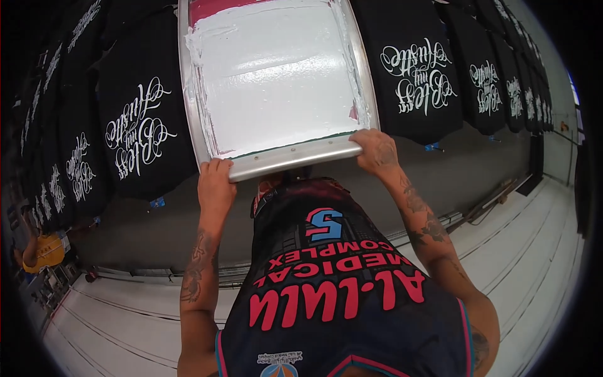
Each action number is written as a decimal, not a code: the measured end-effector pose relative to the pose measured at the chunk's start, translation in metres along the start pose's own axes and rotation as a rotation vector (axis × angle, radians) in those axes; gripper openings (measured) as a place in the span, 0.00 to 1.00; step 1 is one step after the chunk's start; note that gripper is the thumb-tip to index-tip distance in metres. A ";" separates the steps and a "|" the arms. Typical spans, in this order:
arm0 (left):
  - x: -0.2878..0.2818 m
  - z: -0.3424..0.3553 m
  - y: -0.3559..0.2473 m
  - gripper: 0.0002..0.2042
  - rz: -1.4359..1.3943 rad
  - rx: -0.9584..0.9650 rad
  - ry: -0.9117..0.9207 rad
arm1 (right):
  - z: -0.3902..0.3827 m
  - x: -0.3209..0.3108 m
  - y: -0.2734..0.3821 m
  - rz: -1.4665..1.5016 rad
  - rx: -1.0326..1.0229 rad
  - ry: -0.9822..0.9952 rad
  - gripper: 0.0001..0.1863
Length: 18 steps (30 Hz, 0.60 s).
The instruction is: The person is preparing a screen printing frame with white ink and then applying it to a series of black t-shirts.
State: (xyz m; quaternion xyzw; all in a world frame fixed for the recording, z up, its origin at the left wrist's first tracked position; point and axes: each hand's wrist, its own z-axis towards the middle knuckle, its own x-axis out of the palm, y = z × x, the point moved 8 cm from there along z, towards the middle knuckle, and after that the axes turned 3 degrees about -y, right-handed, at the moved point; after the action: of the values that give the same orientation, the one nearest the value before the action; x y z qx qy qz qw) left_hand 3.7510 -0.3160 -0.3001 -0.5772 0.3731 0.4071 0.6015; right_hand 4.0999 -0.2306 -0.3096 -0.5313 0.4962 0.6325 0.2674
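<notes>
A silver metal screen-printing frame (295, 157) lies before me, its near bar close to my waist. Thick white ink (276, 81) covers most of its mesh, with ragged smears along both sides. A pinkish-red strip (217, 7) shows at the far end, and a thin dark green line runs along the near bar. My left hand (217, 183) is closed over the near left corner, fingers curled on top. At the near right corner my right hand (377, 151) grips the same frame. What lies beneath the screen is hidden.
Black shirts with white script prints lie in a long row on both sides, the nearest being a left shirt (141, 56) and a right shirt (411, 119). A person in a yellow top (47, 250) is at far left. Pale floor (521, 232) shows at right.
</notes>
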 end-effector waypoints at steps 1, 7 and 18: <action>0.008 -0.002 0.000 0.20 -0.006 -0.015 0.076 | -0.001 -0.002 0.004 0.000 -0.024 -0.046 0.18; 0.017 0.078 0.025 0.14 0.188 -0.024 0.022 | 0.074 -0.007 -0.004 -0.071 -0.074 -0.233 0.16; 0.009 0.368 0.100 0.12 0.304 0.129 0.078 | 0.380 -0.032 -0.069 -0.270 -0.077 -0.034 0.19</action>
State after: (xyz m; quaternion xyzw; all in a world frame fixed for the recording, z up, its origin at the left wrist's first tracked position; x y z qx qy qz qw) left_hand 3.6547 0.0521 -0.3271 -0.4897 0.5046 0.4458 0.5539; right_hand 4.0139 0.1467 -0.3252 -0.5923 0.3911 0.6181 0.3378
